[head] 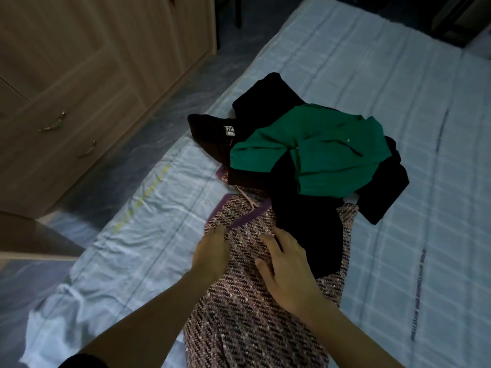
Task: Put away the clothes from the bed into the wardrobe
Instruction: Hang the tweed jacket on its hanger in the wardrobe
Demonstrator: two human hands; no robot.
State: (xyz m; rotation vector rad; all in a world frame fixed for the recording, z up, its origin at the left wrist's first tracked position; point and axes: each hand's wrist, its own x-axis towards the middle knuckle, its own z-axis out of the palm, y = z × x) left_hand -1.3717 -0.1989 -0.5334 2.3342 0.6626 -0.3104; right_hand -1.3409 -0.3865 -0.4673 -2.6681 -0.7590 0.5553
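The clothes lie in one heap on the bed (398,75), near its left edge, which faces the wardrobe (79,75) across a strip of floor. The wardrobe doors appear closed; nothing has been put away yet, as far as can be judged.

At the bottom of the heap is a pink-and-black tweed garment (239,314) with purple trim, spread toward the person. A black garment (305,221) lies across it, a green top (332,155) on that, and a dark item with a white label (212,134) at the far left.

The left hand (212,251) rests at the tweed's left edge by the trim, fingers extended, gripping nothing visible. The right hand (287,269) lies flat on the tweed, fingers spread, fingertips touching the black garment.

Judgement: both hands are placed to gather the bottom piece, perhaps lifting the whole heap together. Risk: upper items sliding off.
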